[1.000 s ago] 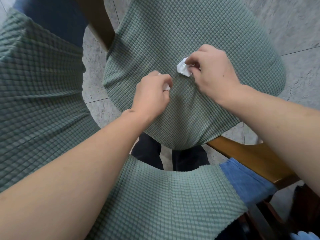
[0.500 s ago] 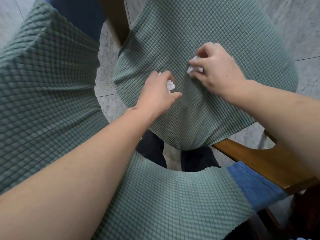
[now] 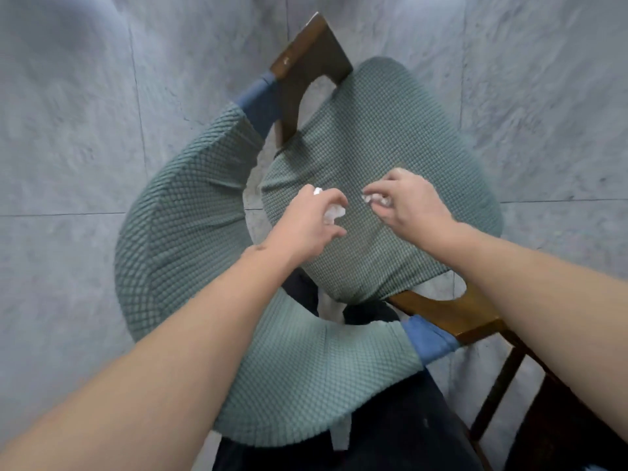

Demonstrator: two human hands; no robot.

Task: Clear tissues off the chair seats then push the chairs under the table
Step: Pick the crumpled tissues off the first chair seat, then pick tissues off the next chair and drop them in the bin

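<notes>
A wooden chair with a green knit seat cover (image 3: 380, 147) and a curved green-covered backrest (image 3: 176, 239) stands below me. My left hand (image 3: 306, 229) grips a crumpled white tissue (image 3: 333, 212) above the seat's left side. A bit of white also shows at its far knuckles. My right hand (image 3: 407, 205) pinches a second small white tissue (image 3: 373, 198) between thumb and fingers over the seat's middle. Both hands are lifted slightly off the cover.
Grey marbled floor tiles (image 3: 102, 130) surround the chair. Its brown wooden arms (image 3: 306, 62) stick out at the top and at the lower right (image 3: 452, 311), with blue fabric at the backrest ends. Dark chair legs show at the bottom right.
The view has pulled back, so the whole chair shows. Both hands have closed round their tissues and risen off the seat.
</notes>
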